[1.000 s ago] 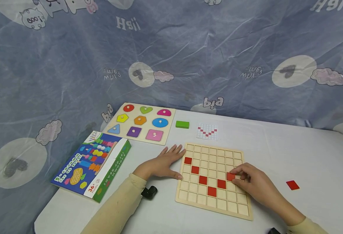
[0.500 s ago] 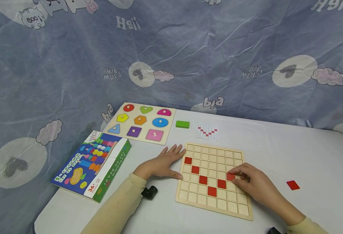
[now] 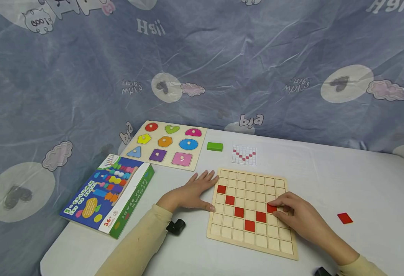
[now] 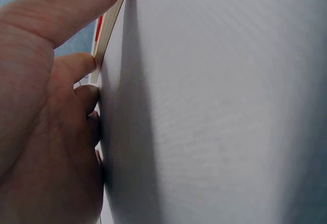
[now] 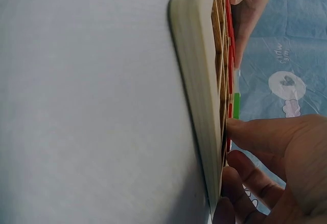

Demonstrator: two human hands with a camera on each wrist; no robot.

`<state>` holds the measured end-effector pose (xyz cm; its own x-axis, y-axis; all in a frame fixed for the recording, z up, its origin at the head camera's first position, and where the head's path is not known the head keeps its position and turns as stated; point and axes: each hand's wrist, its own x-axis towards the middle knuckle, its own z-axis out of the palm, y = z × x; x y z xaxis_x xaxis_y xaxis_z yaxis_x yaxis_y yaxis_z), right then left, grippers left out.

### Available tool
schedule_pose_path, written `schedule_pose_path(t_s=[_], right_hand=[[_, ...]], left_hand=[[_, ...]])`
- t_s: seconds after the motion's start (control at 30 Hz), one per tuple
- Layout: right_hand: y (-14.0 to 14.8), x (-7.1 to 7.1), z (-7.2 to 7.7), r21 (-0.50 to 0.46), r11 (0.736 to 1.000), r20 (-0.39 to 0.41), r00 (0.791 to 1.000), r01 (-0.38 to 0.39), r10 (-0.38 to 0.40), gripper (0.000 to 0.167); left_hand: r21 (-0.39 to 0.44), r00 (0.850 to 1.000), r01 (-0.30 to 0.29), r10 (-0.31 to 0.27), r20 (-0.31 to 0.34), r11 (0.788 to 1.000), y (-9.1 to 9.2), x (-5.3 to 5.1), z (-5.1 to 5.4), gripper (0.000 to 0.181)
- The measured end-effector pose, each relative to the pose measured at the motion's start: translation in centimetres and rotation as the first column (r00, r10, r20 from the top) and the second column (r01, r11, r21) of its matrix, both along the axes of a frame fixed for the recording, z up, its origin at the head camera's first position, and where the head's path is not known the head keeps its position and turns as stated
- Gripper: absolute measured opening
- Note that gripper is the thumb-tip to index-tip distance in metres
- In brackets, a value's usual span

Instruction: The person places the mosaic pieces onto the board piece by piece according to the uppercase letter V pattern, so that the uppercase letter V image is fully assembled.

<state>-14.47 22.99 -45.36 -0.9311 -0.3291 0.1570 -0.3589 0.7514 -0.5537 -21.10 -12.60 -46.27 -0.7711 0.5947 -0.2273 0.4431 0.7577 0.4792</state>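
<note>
A wooden grid board point(image 3: 274, 244) lies on the white table, several red square tiles set in its cells in a V. My left hand point(image 3: 191, 194) has its fingers spread on the table, thumb and fingertips touching the board's left edge. In the left wrist view the thumb point(image 4: 76, 9) meets that edge. Over the board's right part, my right hand point(image 3: 303, 218) pinches a red tile point(image 3: 270, 208) at a cell, thumb and forefinger at its sides. The right wrist view has this hand point(image 5: 286, 157) low at the board's rim; its fingers partly hide the tile.
One loose red tile point(image 3: 345, 218) lies on the table to the right. Behind the board are a pattern card point(image 3: 244, 155) and a green block point(image 3: 215, 147). A shape puzzle point(image 3: 184, 168) and a toy box point(image 3: 105, 191) stand at the left.
</note>
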Motion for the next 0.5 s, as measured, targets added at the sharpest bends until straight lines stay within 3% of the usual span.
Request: schedule_pose_path(t_s=[0.5], right_hand=[[0.00,0.06,0.01,0.005,1.000,-0.011,1.000,0.001,0.000,0.031]], left_hand=[[0.011,1.000,0.000,-0.001,0.008,1.000,-0.07,0.00,-0.04,0.108]])
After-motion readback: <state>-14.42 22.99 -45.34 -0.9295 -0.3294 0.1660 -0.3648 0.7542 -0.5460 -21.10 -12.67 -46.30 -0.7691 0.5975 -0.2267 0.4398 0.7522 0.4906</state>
